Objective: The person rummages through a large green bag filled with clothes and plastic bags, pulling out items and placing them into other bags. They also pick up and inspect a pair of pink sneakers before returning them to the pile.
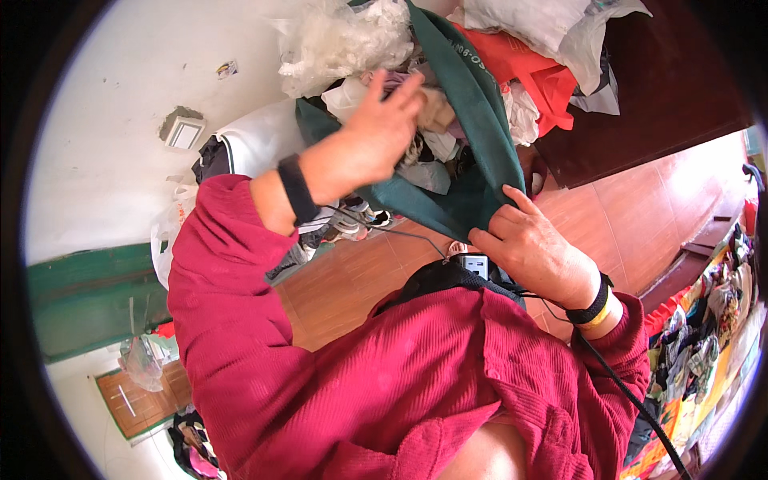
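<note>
A dark green cloth bag [500, 160] hangs in front of me with its mouth held wide. Inside lie crumpled pale, beige and purple cloths [436, 112]. My right hand [540, 252] is closed on the near right rim of the bag, with thumb and fingers pinching the fabric. Above the bag's mouth, my left hand [372, 136] reaches in from the left with its fingers apart and nothing seen in them; it is slightly blurred. Its fingertips are close to the cloths, and I cannot tell whether they touch.
Beyond the bag are clear plastic wrapping [344, 48], a red bag [540, 72] and a white sack [528, 16]. A dark red-brown panel [640, 88] stands at the far right. Shoes [344, 228] sit below at left. Colourful fabrics [696, 352] pile up on the right.
</note>
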